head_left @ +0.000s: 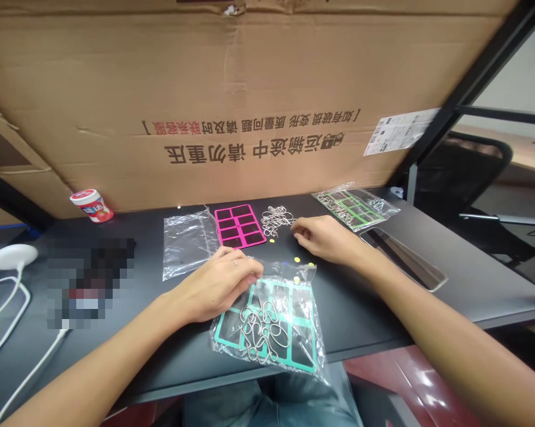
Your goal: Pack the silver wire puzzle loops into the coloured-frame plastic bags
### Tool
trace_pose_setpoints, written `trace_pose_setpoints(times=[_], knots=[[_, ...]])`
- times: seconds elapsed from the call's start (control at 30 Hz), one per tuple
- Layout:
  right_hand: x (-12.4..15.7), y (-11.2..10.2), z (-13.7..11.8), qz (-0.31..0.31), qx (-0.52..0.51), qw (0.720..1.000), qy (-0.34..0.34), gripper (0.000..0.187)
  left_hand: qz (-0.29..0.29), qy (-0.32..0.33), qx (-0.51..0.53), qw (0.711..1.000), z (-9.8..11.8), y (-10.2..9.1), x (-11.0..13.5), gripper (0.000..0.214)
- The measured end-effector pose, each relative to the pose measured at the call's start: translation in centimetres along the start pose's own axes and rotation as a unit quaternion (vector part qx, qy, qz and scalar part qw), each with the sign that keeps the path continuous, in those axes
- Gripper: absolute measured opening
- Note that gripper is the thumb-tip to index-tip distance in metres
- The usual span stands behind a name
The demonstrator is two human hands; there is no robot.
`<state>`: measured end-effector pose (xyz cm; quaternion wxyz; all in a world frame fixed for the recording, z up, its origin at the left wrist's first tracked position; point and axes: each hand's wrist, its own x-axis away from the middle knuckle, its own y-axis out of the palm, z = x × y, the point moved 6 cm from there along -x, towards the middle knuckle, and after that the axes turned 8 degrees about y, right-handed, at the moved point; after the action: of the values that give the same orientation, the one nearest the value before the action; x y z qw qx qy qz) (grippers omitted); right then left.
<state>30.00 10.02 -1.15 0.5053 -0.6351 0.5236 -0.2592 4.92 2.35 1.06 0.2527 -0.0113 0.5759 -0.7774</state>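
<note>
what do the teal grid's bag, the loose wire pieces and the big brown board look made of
Bag: apparently thin, glossy clear plastic, by its creased highlights. Wire pieces: probably metal, smooth and silvery, judging by their shine. Board: matt cardboard, seemingly, being brown and creased.

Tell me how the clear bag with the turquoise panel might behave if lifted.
The clear bag is probably slippery and floppy at its edges, as its glossy film is wrinkled. The turquoise panel lies flat inside, so it likely keeps the middle stiffer. The metal wire pieces sit bunched over it and may shift.
</note>
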Motion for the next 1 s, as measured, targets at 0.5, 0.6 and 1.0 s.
trace_pose_setpoints(times=[0.5, 0.6, 1.0], knots=[[1.1, 0.0, -4.1, -0.082, -0.264, 0.959, -0.061, 0.025, 0.002, -0.003, 0.010, 1.000, 0.1, -0.2, 0.0, 0.018], [0.5, 0.6, -2.8, -0.001, -0.163, 0.982, -0.091, 0.029, 0.001, -0.004, 0.012, 1.000, 0.2, -0.1, 0.0, 0.018], [-0.4, 3.1, -3.4, 0.008, -0.013, 0.987, -0.159, 0.040, 0.012, 0.021, -0.008, 1.000, 0.7, -0.4, -0.1, 0.018]])
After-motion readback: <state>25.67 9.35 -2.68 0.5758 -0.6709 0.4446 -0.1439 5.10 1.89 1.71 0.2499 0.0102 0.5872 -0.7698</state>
